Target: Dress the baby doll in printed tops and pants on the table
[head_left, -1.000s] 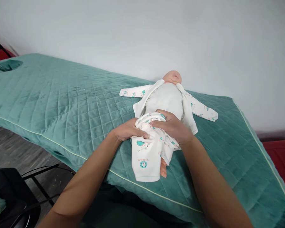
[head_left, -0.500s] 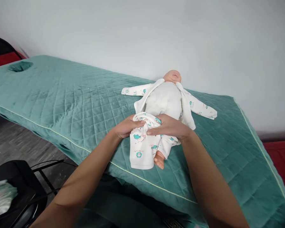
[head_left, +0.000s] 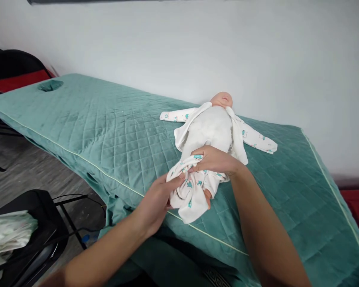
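Observation:
A baby doll [head_left: 211,125] lies on its back on a green quilted bed cover, its head toward the wall. Its white printed jacket [head_left: 259,141] hangs open, both sleeves spread sideways. White baby pants [head_left: 194,205] with a teal print are bunched around its lower legs, and one foot [head_left: 208,196] pokes out of a leg opening. My left hand [head_left: 160,199] grips the pants leg on the left, thumb on top. Farther up, my right hand [head_left: 214,159] is closed on the waistband. The doll's other foot is hidden in the cloth.
The green bed [head_left: 113,127] runs off to the left, with a face hole [head_left: 50,85] at its far end. A wall [head_left: 179,52] stands behind it. At lower left a black chair [head_left: 38,203] holds crumpled cloth [head_left: 10,235]. Something red [head_left: 357,211] stands at right.
My left hand has moved down from the waistband to the pants leg, which is now more bunched and pulled inward. My right hand stays near the waistband. The view has shifted slightly left.

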The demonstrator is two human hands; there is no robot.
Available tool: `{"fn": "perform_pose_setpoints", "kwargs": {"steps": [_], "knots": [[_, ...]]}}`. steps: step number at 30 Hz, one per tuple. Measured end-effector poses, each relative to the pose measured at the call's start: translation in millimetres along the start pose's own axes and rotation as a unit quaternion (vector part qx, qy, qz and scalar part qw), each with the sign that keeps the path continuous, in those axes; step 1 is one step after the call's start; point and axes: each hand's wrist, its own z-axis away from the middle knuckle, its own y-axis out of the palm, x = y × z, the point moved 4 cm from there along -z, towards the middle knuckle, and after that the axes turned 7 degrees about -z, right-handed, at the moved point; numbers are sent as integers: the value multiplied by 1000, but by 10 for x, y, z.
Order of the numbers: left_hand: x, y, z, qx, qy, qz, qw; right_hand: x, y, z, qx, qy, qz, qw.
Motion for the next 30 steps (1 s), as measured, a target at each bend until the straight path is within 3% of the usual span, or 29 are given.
{"fn": "perform_pose_setpoints", "kwargs": {"steps": [5,9,15,18,22,26,30], "knots": [[245,147,286,-43,-4,72,996,-51,33,6,44,12,44,998],[422,220,368,-56,8,96,994,-34,51,20,63,12,64,996],[601,-17,271,-122,48,66,989,-34,55,11,74,29,63,995],[605,-227,202,-158,73,12,985,-48,62,-1,88,33,63,993],[524,-400,101,-145,81,-103,981,-29,62,4,94,28,69,993],[446,-416,25,-113,85,-177,974,-25,57,17,87,39,75,993],[396,-363,-12,-94,88,-178,975,-52,50,25,67,56,78,993]]}}
